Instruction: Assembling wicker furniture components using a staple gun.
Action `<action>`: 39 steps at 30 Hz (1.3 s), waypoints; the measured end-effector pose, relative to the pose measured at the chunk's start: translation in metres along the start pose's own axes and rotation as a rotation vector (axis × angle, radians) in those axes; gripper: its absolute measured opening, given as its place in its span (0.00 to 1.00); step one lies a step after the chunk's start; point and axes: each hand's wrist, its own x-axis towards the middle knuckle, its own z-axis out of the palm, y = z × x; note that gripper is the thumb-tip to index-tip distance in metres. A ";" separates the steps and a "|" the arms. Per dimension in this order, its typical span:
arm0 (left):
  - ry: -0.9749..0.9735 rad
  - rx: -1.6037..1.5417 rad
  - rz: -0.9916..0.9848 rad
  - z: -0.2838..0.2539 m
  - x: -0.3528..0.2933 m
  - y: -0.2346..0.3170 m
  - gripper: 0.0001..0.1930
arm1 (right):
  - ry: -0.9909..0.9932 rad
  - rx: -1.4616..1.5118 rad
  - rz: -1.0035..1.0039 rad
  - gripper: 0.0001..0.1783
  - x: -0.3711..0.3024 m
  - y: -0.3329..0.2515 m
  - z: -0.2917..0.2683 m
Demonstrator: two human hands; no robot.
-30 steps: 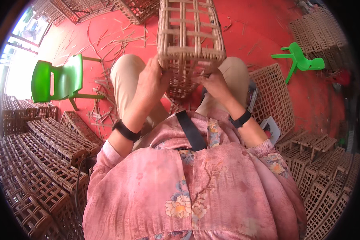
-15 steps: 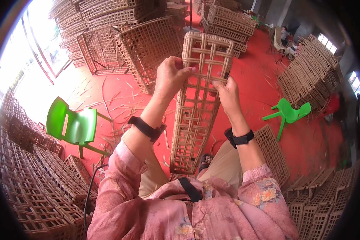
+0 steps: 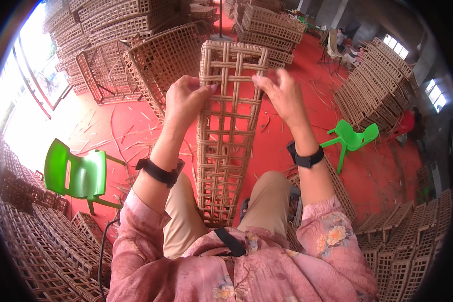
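A long, narrow woven rattan basket (image 3: 229, 121) with an open lattice stands tilted up before me, its lower end between my knees. My left hand (image 3: 186, 98) grips its left rim near the top, with thumb and fingers closed at the edge. At the upper right rim is my right hand (image 3: 284, 95); one fingertip touches or nearly touches the lattice. Its other fingers are raised apart and slightly blurred, and no strand shows clearly between them. Black bands circle both wrists.
Stacks of woven rattan baskets stand at the back left (image 3: 121, 20), back right (image 3: 377, 83) and near left (image 3: 60, 246). A green chair (image 3: 85, 173) is on the left, another green chair (image 3: 352, 138) on the right. Loose strips litter the red floor (image 3: 136, 131). People sit far back right.
My right hand has let go of the right rim and moved up, its fingers spreading. The left hand keeps its hold. The view has shifted, so the basket appears farther left.
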 end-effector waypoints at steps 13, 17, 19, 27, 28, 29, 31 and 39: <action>-0.006 0.015 -0.047 -0.007 0.005 0.010 0.21 | -0.260 0.334 0.092 0.32 0.011 -0.008 0.000; -0.037 0.051 -0.078 -0.003 0.001 0.022 0.20 | -0.262 0.193 0.089 0.30 -0.022 0.015 0.018; -0.031 0.046 -0.064 -0.003 0.004 0.018 0.19 | -0.287 0.235 0.084 0.28 -0.020 0.014 0.017; -0.048 -0.031 -0.018 -0.004 0.031 0.006 0.19 | -0.405 0.572 0.121 0.29 -0.001 0.028 0.019; -0.047 -0.031 -0.022 -0.002 0.034 0.008 0.19 | -0.342 0.604 0.120 0.28 -0.001 0.028 0.022; -0.026 -0.009 -0.004 0.000 0.036 0.011 0.19 | -0.279 0.635 0.120 0.27 -0.002 0.029 0.025; -0.025 0.035 -0.014 -0.001 0.040 0.017 0.18 | -0.302 0.570 0.144 0.25 -0.009 0.031 0.033; -0.049 0.001 0.014 -0.002 0.064 -0.004 0.20 | -0.306 -0.016 -0.082 0.17 0.006 0.043 0.044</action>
